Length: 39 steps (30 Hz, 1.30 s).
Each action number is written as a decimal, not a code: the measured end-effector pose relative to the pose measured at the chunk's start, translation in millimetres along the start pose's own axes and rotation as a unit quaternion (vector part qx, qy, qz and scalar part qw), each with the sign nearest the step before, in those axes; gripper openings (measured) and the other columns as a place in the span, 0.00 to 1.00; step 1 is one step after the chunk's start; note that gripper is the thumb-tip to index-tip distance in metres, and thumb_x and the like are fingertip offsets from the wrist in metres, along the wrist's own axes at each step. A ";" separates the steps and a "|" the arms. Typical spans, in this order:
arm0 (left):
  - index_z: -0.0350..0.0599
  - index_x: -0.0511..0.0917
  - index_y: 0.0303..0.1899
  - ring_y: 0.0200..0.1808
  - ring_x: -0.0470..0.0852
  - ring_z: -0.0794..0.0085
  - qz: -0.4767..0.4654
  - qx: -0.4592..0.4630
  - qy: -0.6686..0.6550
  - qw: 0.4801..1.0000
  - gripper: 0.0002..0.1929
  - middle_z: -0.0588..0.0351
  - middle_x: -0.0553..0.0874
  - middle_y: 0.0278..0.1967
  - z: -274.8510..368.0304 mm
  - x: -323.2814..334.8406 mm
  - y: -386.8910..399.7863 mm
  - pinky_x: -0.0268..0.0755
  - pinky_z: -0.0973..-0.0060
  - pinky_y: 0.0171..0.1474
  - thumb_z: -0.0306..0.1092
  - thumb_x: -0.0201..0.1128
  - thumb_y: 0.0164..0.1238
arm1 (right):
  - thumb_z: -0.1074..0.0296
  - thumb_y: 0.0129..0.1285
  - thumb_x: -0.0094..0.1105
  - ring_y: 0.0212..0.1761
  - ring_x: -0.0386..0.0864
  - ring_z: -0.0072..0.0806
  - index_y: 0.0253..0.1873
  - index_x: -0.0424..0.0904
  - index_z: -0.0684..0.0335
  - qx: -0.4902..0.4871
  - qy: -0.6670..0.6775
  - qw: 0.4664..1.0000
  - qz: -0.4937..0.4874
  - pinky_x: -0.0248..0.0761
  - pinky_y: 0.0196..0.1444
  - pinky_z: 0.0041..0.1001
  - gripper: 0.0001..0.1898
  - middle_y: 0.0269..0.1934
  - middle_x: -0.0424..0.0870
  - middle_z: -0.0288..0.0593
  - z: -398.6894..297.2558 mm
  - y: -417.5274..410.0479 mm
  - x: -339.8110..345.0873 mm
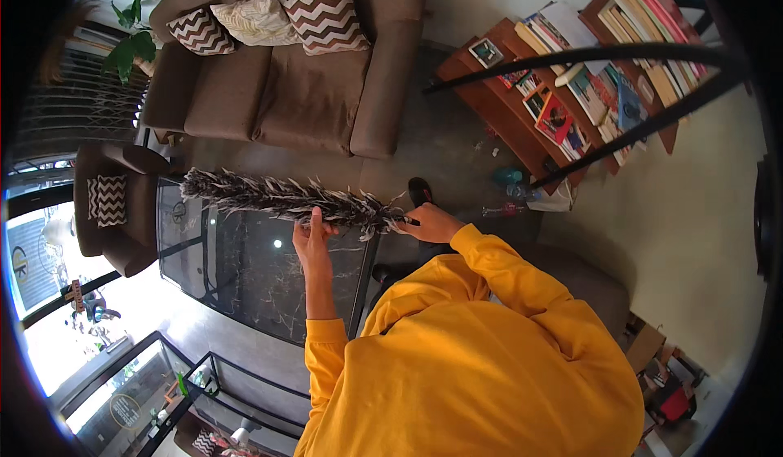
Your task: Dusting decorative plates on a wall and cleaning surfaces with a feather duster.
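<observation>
A long, shaggy feather duster (275, 197) with dark and pale grey feathers stretches across the middle of the view, over a dark marble-look table (269, 279). At its right end my right hand (431, 223) is closed around the black handle. My left hand (315, 242) touches the feathers from below near the middle, thumb up along them and fingers curled behind; its grip on the feathers is partly hidden.
A brown sofa (226, 90) with cushions stands ahead, a brown armchair (131, 237) at the left. To the right is a wooden bookcase (489, 108) full of books, with plastic bottles (509, 177) on the floor beside it. Black-framed glass cases (244, 383) stand lower left.
</observation>
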<state>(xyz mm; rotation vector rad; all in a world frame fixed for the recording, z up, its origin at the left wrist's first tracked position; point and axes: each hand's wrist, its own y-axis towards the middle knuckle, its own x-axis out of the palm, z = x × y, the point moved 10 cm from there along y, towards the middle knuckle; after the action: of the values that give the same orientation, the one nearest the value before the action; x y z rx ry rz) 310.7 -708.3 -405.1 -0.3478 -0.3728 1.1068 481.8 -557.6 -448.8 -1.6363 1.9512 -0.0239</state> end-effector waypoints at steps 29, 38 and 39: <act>0.39 0.76 0.28 0.22 0.77 0.74 0.152 0.001 0.058 0.987 0.17 0.59 0.77 0.20 -35.3 -172.9 -133.3 0.69 0.78 0.34 0.45 0.68 0.61 | 0.50 0.63 0.59 0.35 0.80 0.56 0.41 0.81 0.70 -0.045 -0.038 0.996 -0.068 0.73 0.37 0.39 0.22 0.30 0.81 0.62 -36.9 -62.5 166.0; 0.37 0.78 0.32 0.23 0.77 0.75 0.176 -0.004 0.043 0.984 0.16 0.57 0.79 0.22 -48.4 -164.0 -136.7 0.70 0.77 0.34 0.43 0.67 0.61 | 0.46 0.62 0.59 0.35 0.80 0.54 0.38 0.81 0.67 -0.093 -0.053 0.992 -0.070 0.73 0.38 0.40 0.24 0.28 0.82 0.57 -21.4 -51.2 150.5; 0.37 0.78 0.33 0.23 0.77 0.75 0.172 -0.002 0.036 0.985 0.15 0.57 0.79 0.22 -49.3 -162.0 -137.8 0.70 0.77 0.33 0.42 0.67 0.61 | 0.45 0.62 0.59 0.35 0.80 0.54 0.38 0.81 0.67 -0.094 -0.036 0.992 -0.075 0.73 0.38 0.40 0.24 0.28 0.82 0.56 -20.6 -52.1 151.5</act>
<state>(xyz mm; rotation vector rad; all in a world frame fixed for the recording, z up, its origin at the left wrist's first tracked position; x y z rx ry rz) 378.2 -915.9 -405.8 -0.4671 -0.2556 1.4258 508.2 -714.6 -475.7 -1.8762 1.8197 0.1630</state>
